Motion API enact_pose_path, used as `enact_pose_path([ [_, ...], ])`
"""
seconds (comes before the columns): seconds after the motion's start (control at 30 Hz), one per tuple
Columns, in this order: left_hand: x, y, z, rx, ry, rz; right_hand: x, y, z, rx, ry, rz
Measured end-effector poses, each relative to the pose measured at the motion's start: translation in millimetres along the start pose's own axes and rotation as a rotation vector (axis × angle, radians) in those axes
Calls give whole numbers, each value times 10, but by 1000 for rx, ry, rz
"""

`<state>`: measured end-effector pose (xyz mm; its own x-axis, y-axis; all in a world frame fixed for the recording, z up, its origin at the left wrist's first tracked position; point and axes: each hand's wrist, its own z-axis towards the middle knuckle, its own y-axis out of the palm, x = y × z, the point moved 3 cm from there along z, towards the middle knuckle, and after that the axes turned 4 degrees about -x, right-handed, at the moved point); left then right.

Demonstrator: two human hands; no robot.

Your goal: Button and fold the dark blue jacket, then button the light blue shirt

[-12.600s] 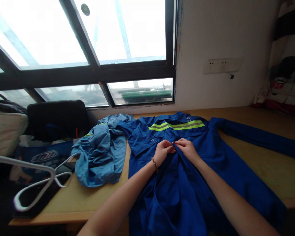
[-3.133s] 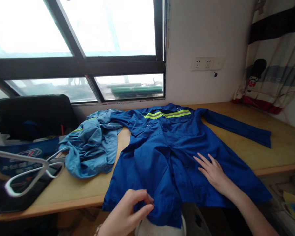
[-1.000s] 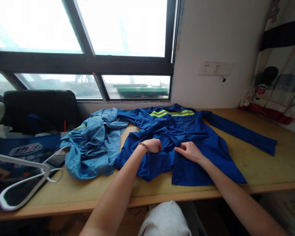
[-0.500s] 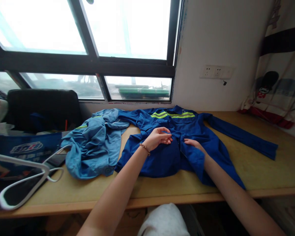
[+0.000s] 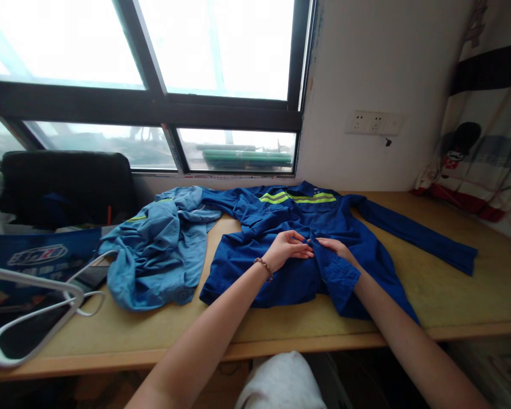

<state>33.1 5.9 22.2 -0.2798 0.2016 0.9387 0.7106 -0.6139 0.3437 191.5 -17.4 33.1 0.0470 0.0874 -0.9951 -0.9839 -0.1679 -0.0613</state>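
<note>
A dark blue work jacket (image 5: 264,272) with yellow-green and grey reflective stripes lies spread on the table, its collar toward the window. My left hand (image 5: 288,250), with a beaded bracelet at the wrist, pinches the edge of the front opening near the middle. Close beside it, my right hand (image 5: 334,246) grips the same front edge, and a flap of the front panel folds back over the wrist. Whatever button or fastening lies between the fingertips is too small to make out. One jacket sleeve stretches out to the right.
A crumpled light blue work jacket (image 5: 157,255) lies left of the dark one, touching its sleeve. White hangers (image 5: 34,329) stick out at the lower left near a blue printed bag (image 5: 42,255) and a black chair back (image 5: 68,187). The wooden table edge (image 5: 187,351) runs along the front.
My left hand has moved right and taken hold of the jacket's front edge next to my right hand. The edge is now lifted between both hands. The view has shifted slightly.
</note>
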Motion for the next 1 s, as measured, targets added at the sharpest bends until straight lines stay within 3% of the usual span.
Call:
enact_pose_path([
  [0.1, 14, 7, -3, 30, 12, 21, 5, 30, 5, -10, -38, -9],
  [0.27, 22, 9, -2, 42, 24, 51, 83, 42, 4, 60, 65, 91],
  [0.53, 10, -12, 5, 56, 38, 73, 93, 63, -43, 140, 100, 182],
  [0.8, -18, -26, 29, 69, 4, 96, 143, 122, -62, 114, 87, 237],
  [1.0, 6, 71, -2, 51, 0, 204, 177, 89, -32, 167, -68, -17],
])
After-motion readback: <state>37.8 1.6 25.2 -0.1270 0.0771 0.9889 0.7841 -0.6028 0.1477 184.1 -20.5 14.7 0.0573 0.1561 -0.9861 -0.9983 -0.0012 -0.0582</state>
